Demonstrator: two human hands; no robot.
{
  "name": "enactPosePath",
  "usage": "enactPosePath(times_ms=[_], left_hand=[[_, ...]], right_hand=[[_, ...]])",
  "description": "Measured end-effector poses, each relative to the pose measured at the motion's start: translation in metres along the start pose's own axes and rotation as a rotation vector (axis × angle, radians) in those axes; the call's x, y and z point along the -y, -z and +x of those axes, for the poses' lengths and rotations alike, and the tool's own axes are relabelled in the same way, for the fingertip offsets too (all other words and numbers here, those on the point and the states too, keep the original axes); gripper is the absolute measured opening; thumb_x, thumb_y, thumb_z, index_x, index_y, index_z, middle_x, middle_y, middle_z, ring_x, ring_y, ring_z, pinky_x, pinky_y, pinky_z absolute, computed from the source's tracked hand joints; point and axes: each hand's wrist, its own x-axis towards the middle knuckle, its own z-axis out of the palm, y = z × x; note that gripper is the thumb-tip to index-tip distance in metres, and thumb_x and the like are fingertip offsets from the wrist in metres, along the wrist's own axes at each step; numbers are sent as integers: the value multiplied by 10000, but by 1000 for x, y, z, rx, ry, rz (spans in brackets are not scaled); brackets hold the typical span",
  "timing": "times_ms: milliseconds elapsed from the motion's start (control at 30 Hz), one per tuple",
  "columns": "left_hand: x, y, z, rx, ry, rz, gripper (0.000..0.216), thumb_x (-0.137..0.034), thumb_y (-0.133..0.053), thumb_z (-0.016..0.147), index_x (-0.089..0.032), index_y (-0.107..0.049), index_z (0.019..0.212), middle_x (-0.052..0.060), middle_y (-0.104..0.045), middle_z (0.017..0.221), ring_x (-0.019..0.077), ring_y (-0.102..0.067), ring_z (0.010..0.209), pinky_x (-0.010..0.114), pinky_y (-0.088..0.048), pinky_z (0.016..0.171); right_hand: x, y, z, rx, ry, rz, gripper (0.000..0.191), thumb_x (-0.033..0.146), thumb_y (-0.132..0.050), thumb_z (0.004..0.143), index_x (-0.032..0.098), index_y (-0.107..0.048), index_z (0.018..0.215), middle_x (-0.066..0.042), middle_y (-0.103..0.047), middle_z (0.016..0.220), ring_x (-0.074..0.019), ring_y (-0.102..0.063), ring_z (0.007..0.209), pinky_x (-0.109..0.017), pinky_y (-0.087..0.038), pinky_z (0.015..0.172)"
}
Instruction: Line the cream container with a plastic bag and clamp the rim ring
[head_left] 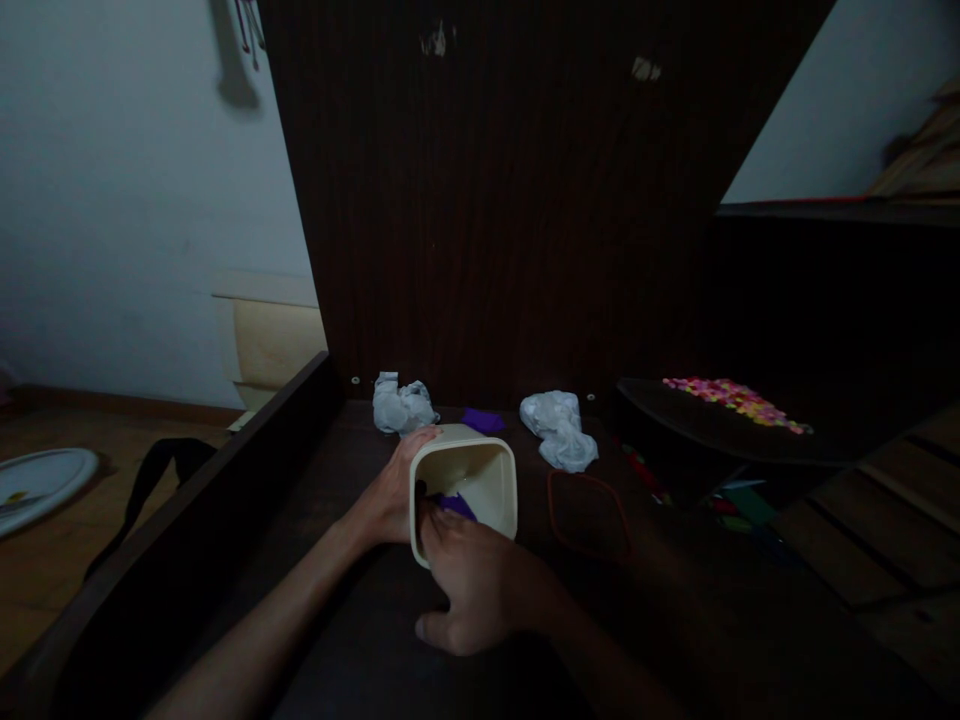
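Observation:
A cream plastic container (493,480) lies tilted on the dark wooden surface, its square mouth facing me. My left hand (397,490) grips its left side, fingers mostly hidden behind the wall. Into the mouth reaches my right hand (480,575), fingers stretched out and thumb apart, the fingertips against a purple piece (457,506) of cloth or paper inside. Another purple piece (484,420) lies just behind the container. To its right, a thin reddish square ring (589,512), like a lid rim, rests flat on the surface.
Crumpled whitish plastic bags lie left (403,404) and right (561,430) at the back, against a tall dark panel (510,220). A raised edge (217,520) runs along the left. Small pink and yellow pieces (735,402) cover part of a dark shelf on the right.

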Motion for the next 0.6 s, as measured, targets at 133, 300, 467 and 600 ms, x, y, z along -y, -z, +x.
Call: enactPosePath(times_ms=[133,300,467,600], left_hand=[[1,2,0,32,30,26,1101,-509,-835,697,-217,-194,1543,222,-404,1492,457,-412,1403,655,-377,1147],[0,4,3,74,45,37,1143,-576,-833,658,-191,-199,1528,247,-391,1480,464,-434,1375,666,-403,1117],[-5,4,6,72,62,31,1151,-542,-841,651,-189,-188,1531,244,-388,1476,463,-432,1376,670,-403,1119],[-10,2,9,77,22,22,1164,-464,-853,651,-211,-161,1553,230,-379,1494,459,-401,1402,663,-372,1149]], right_hand=[[19,10,-29,20,0,54,1006,421,-703,793,-96,-260,1534,-326,-253,1600,-378,-270,1508,-425,-212,1255],[38,21,-50,84,-231,60,953,410,-713,827,-28,-282,1555,-279,-218,1621,-391,-213,1523,-476,-192,1262],[32,15,-38,115,-403,-12,983,477,-704,835,-100,-300,1521,-362,-231,1578,-466,-243,1490,-554,-207,1239],[16,18,-13,189,-397,-46,1173,570,-811,686,-87,-313,1521,-372,-290,1556,-484,-313,1459,-567,-284,1203]])
